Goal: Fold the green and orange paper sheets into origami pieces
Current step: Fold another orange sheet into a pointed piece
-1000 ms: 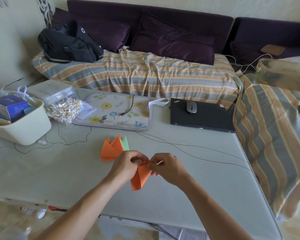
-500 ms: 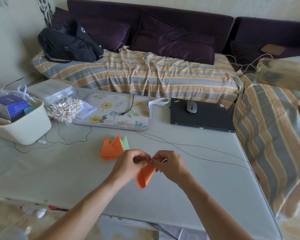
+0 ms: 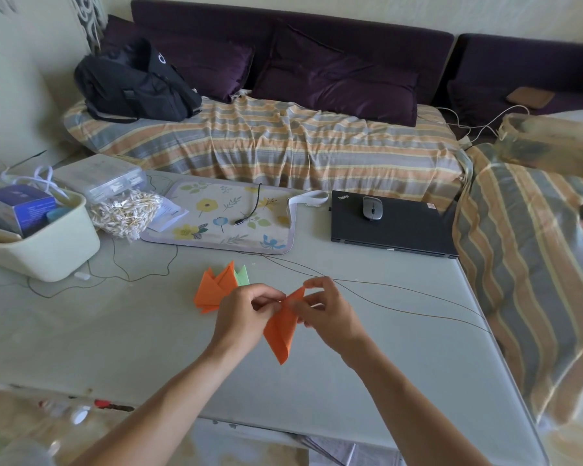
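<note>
A folded orange paper piece (image 3: 281,332) hangs above the pale table (image 3: 115,338), its point downward. My left hand (image 3: 246,314) pinches its upper left part, and my right hand (image 3: 327,307) pinches its raised top corner between thumb and fingers. Behind my left hand lies a small pile of folded orange pieces (image 3: 214,288) on the table, with a folded green piece (image 3: 242,276) peeking out at the pile's back right.
A cream bin (image 3: 44,250) with a blue box stands at the left, beside a bag of cotton swabs (image 3: 125,213). A floral mat (image 3: 223,216) and a black laptop (image 3: 398,227) with a mouse (image 3: 372,208) lie further back. Thin cables (image 3: 401,297) cross the table. A striped sofa wraps behind and to the right.
My right hand has lifted and drawn the paper's top corner up and out to the right, so the piece has spread wider. The pile on the table has not moved.
</note>
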A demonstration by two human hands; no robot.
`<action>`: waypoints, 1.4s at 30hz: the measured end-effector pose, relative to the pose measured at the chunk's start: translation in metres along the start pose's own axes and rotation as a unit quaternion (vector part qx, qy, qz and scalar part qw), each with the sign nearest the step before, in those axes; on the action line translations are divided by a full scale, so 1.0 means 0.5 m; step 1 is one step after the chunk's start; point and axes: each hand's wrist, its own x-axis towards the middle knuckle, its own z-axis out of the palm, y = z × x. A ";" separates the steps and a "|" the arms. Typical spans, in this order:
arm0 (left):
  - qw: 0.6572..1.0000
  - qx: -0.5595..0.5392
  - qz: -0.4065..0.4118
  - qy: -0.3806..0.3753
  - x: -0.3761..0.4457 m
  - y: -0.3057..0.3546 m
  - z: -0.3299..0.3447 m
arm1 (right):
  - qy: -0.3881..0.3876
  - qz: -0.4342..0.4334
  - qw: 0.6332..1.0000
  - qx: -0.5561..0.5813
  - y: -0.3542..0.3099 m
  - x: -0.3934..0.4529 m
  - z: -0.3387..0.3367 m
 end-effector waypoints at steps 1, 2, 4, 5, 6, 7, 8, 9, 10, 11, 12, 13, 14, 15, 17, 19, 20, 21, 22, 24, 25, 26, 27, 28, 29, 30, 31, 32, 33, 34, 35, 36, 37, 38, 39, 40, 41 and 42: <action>1.000 -0.019 -0.002 0.004 0.000 0.001 -0.001 | -0.018 0.023 0.999 0.034 -0.004 0.000 -0.001; 0.999 -0.036 -0.002 0.005 0.000 0.002 -0.002 | -0.042 0.044 0.996 0.059 -0.006 -0.001 -0.003; 0.998 -0.058 -0.003 0.005 -0.002 0.004 -0.003 | -0.084 0.057 0.992 0.069 -0.007 -0.001 -0.005; 0.998 -0.064 -0.003 0.004 -0.003 0.004 -0.002 | -0.092 0.055 0.992 0.068 -0.005 0.000 -0.004; 0.998 -0.066 -0.003 0.002 -0.003 0.004 -0.002 | -0.090 0.054 0.992 0.069 -0.002 0.001 -0.002; 0.998 -0.067 -0.002 -0.002 -0.004 0.004 -0.001 | -0.082 0.054 0.993 0.072 -0.001 0.002 0.000; 0.998 -0.067 -0.001 -0.005 -0.005 0.004 0.000 | -0.073 0.055 0.993 0.073 0.000 0.004 0.001; 0.998 -0.068 -0.001 -0.008 -0.005 0.005 0.000 | -0.068 0.054 0.993 0.074 0.000 0.005 0.002; 0.998 -0.069 0.000 -0.012 -0.006 0.006 0.000 | -0.067 0.053 0.994 0.074 0.000 0.005 0.002; 0.997 -0.070 0.000 -0.016 -0.006 0.006 0.001 | -0.067 0.051 0.994 0.075 0.000 0.005 0.001; 0.997 -0.073 0.000 -0.019 -0.005 0.006 0.001 | -0.069 0.050 0.993 0.079 -0.001 0.004 0.001; 0.997 -0.076 -0.001 -0.021 -0.004 0.006 0.001 | -0.071 0.049 0.993 0.085 -0.002 0.004 0.000; 0.997 -0.079 -0.003 -0.023 -0.004 0.005 0.002 | -0.072 0.048 0.992 0.094 -0.005 0.002 0.000; 0.996 -0.083 -0.006 -0.025 -0.003 0.005 0.002 | -0.071 0.048 0.991 0.104 -0.008 0.001 0.000; 0.995 -0.091 -0.008 -0.030 -0.002 0.005 0.003 | -0.064 0.047 0.989 0.121 -0.012 0.001 -0.001; 0.995 -0.096 -0.006 -0.037 -0.003 0.006 0.004 | -0.055 0.045 0.988 0.135 -0.014 0.001 -0.002; 0.994 -0.098 -0.006 -0.039 -0.004 0.008 0.004 | -0.050 0.043 0.988 0.140 -0.014 0.002 -0.003; 0.994 -0.100 -0.005 -0.042 -0.005 0.009 0.005 | -0.046 0.041 0.987 0.146 -0.014 0.003 -0.003; 0.994 -0.101 -0.005 -0.045 -0.005 0.009 0.005 | -0.041 0.038 0.987 0.151 -0.014 0.003 -0.004; 0.994 -0.101 -0.004 -0.050 -0.006 0.010 0.004 | -0.031 0.031 0.987 0.158 -0.013 0.003 -0.005; 0.993 -0.102 -0.003 -0.053 -0.006 0.010 0.004 | -0.026 0.027 0.987 0.159 -0.014 0.004 -0.006; 0.993 -0.102 -0.002 -0.055 -0.006 0.010 0.005 | -0.023 0.024 0.987 0.158 -0.014 0.003 -0.006; 0.993 -0.101 -0.001 -0.056 -0.006 0.010 0.005 | -0.020 0.022 0.987 0.156 -0.014 0.003 -0.006; 0.993 -0.101 0.000 -0.057 -0.005 0.009 0.006 | -0.018 0.020 0.988 0.153 -0.013 0.003 -0.006; 0.993 -0.100 0.001 -0.057 -0.005 0.008 0.006 | -0.015 0.018 0.988 0.150 -0.013 0.004 -0.006; 0.993 -0.100 0.001 -0.058 -0.005 0.007 0.007 | -0.012 0.018 0.989 0.148 -0.013 0.003 -0.006; 0.993 -0.100 0.001 -0.059 -0.004 0.006 0.007 | -0.009 0.017 0.989 0.145 -0.013 0.003 -0.006; 0.993 -0.098 0.002 -0.060 -0.004 0.005 0.007 | -0.006 0.016 0.989 0.144 -0.013 0.003 -0.006; 0.994 -0.096 0.002 -0.060 -0.004 0.005 0.007 | -0.003 0.015 0.990 0.143 -0.013 0.003 -0.006; 0.994 -0.095 0.001 -0.060 -0.004 0.005 0.007 | -0.001 0.013 0.990 0.143 -0.014 0.003 -0.006; 0.994 -0.096 0.001 -0.060 -0.004 0.004 0.007 | 0.000 0.011 0.990 0.143 -0.014 0.003 -0.006; 0.994 -0.095 -0.001 -0.060 -0.004 0.005 0.007 | 0.003 0.011 0.990 0.142 -0.014 0.003 -0.006; 0.994 -0.092 -0.002 -0.060 -0.004 0.005 0.006 | 0.006 0.011 0.990 0.143 -0.013 0.004 -0.006; 0.994 -0.089 -0.002 -0.060 -0.004 0.005 0.006 | 0.010 0.014 0.989 0.146 -0.012 0.004 -0.006; 0.994 -0.087 -0.003 -0.061 -0.004 0.005 0.006 | 0.014 0.018 0.989 0.148 -0.011 0.006 -0.006; 0.994 -0.086 -0.005 -0.062 -0.004 0.005 0.006 | 0.019 0.023 0.988 0.149 -0.011 0.007 -0.007; 0.994 -0.084 -0.008 -0.063 -0.005 0.005 0.005 | 0.025 0.029 0.988 0.148 -0.010 0.007 -0.007; 0.994 -0.083 -0.010 -0.064 -0.005 0.006 0.005 | 0.030 0.034 0.988 0.147 -0.009 0.007 -0.007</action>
